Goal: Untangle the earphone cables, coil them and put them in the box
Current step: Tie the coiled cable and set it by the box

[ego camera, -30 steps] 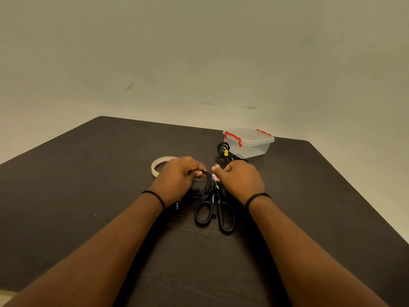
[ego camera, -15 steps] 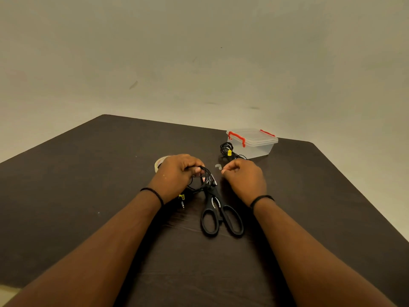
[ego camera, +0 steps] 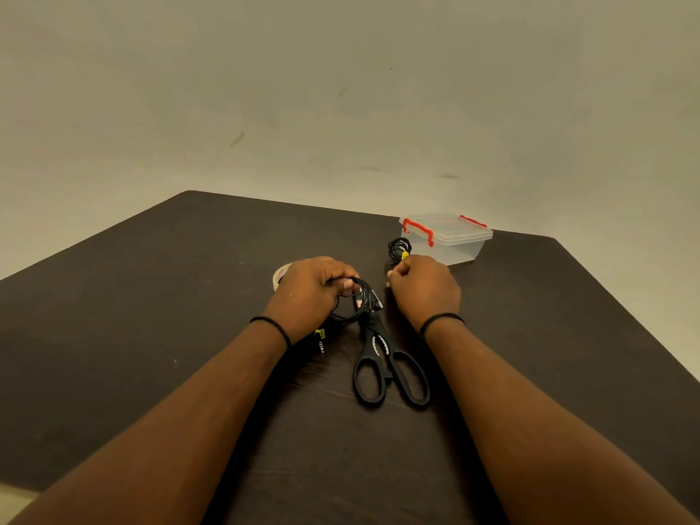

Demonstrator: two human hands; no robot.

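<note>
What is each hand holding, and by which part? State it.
Left hand grips the coiled black earphone cable by its bundled loops. Right hand is curled; its grip cannot be told.

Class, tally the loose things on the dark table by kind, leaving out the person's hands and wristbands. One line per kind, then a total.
Coiled earphone cables: 2, one gripped by the left hand, one beside the box
Clear box with red clips: 1
Black scissors: 1
Tape roll: 1
Total: 5
</note>
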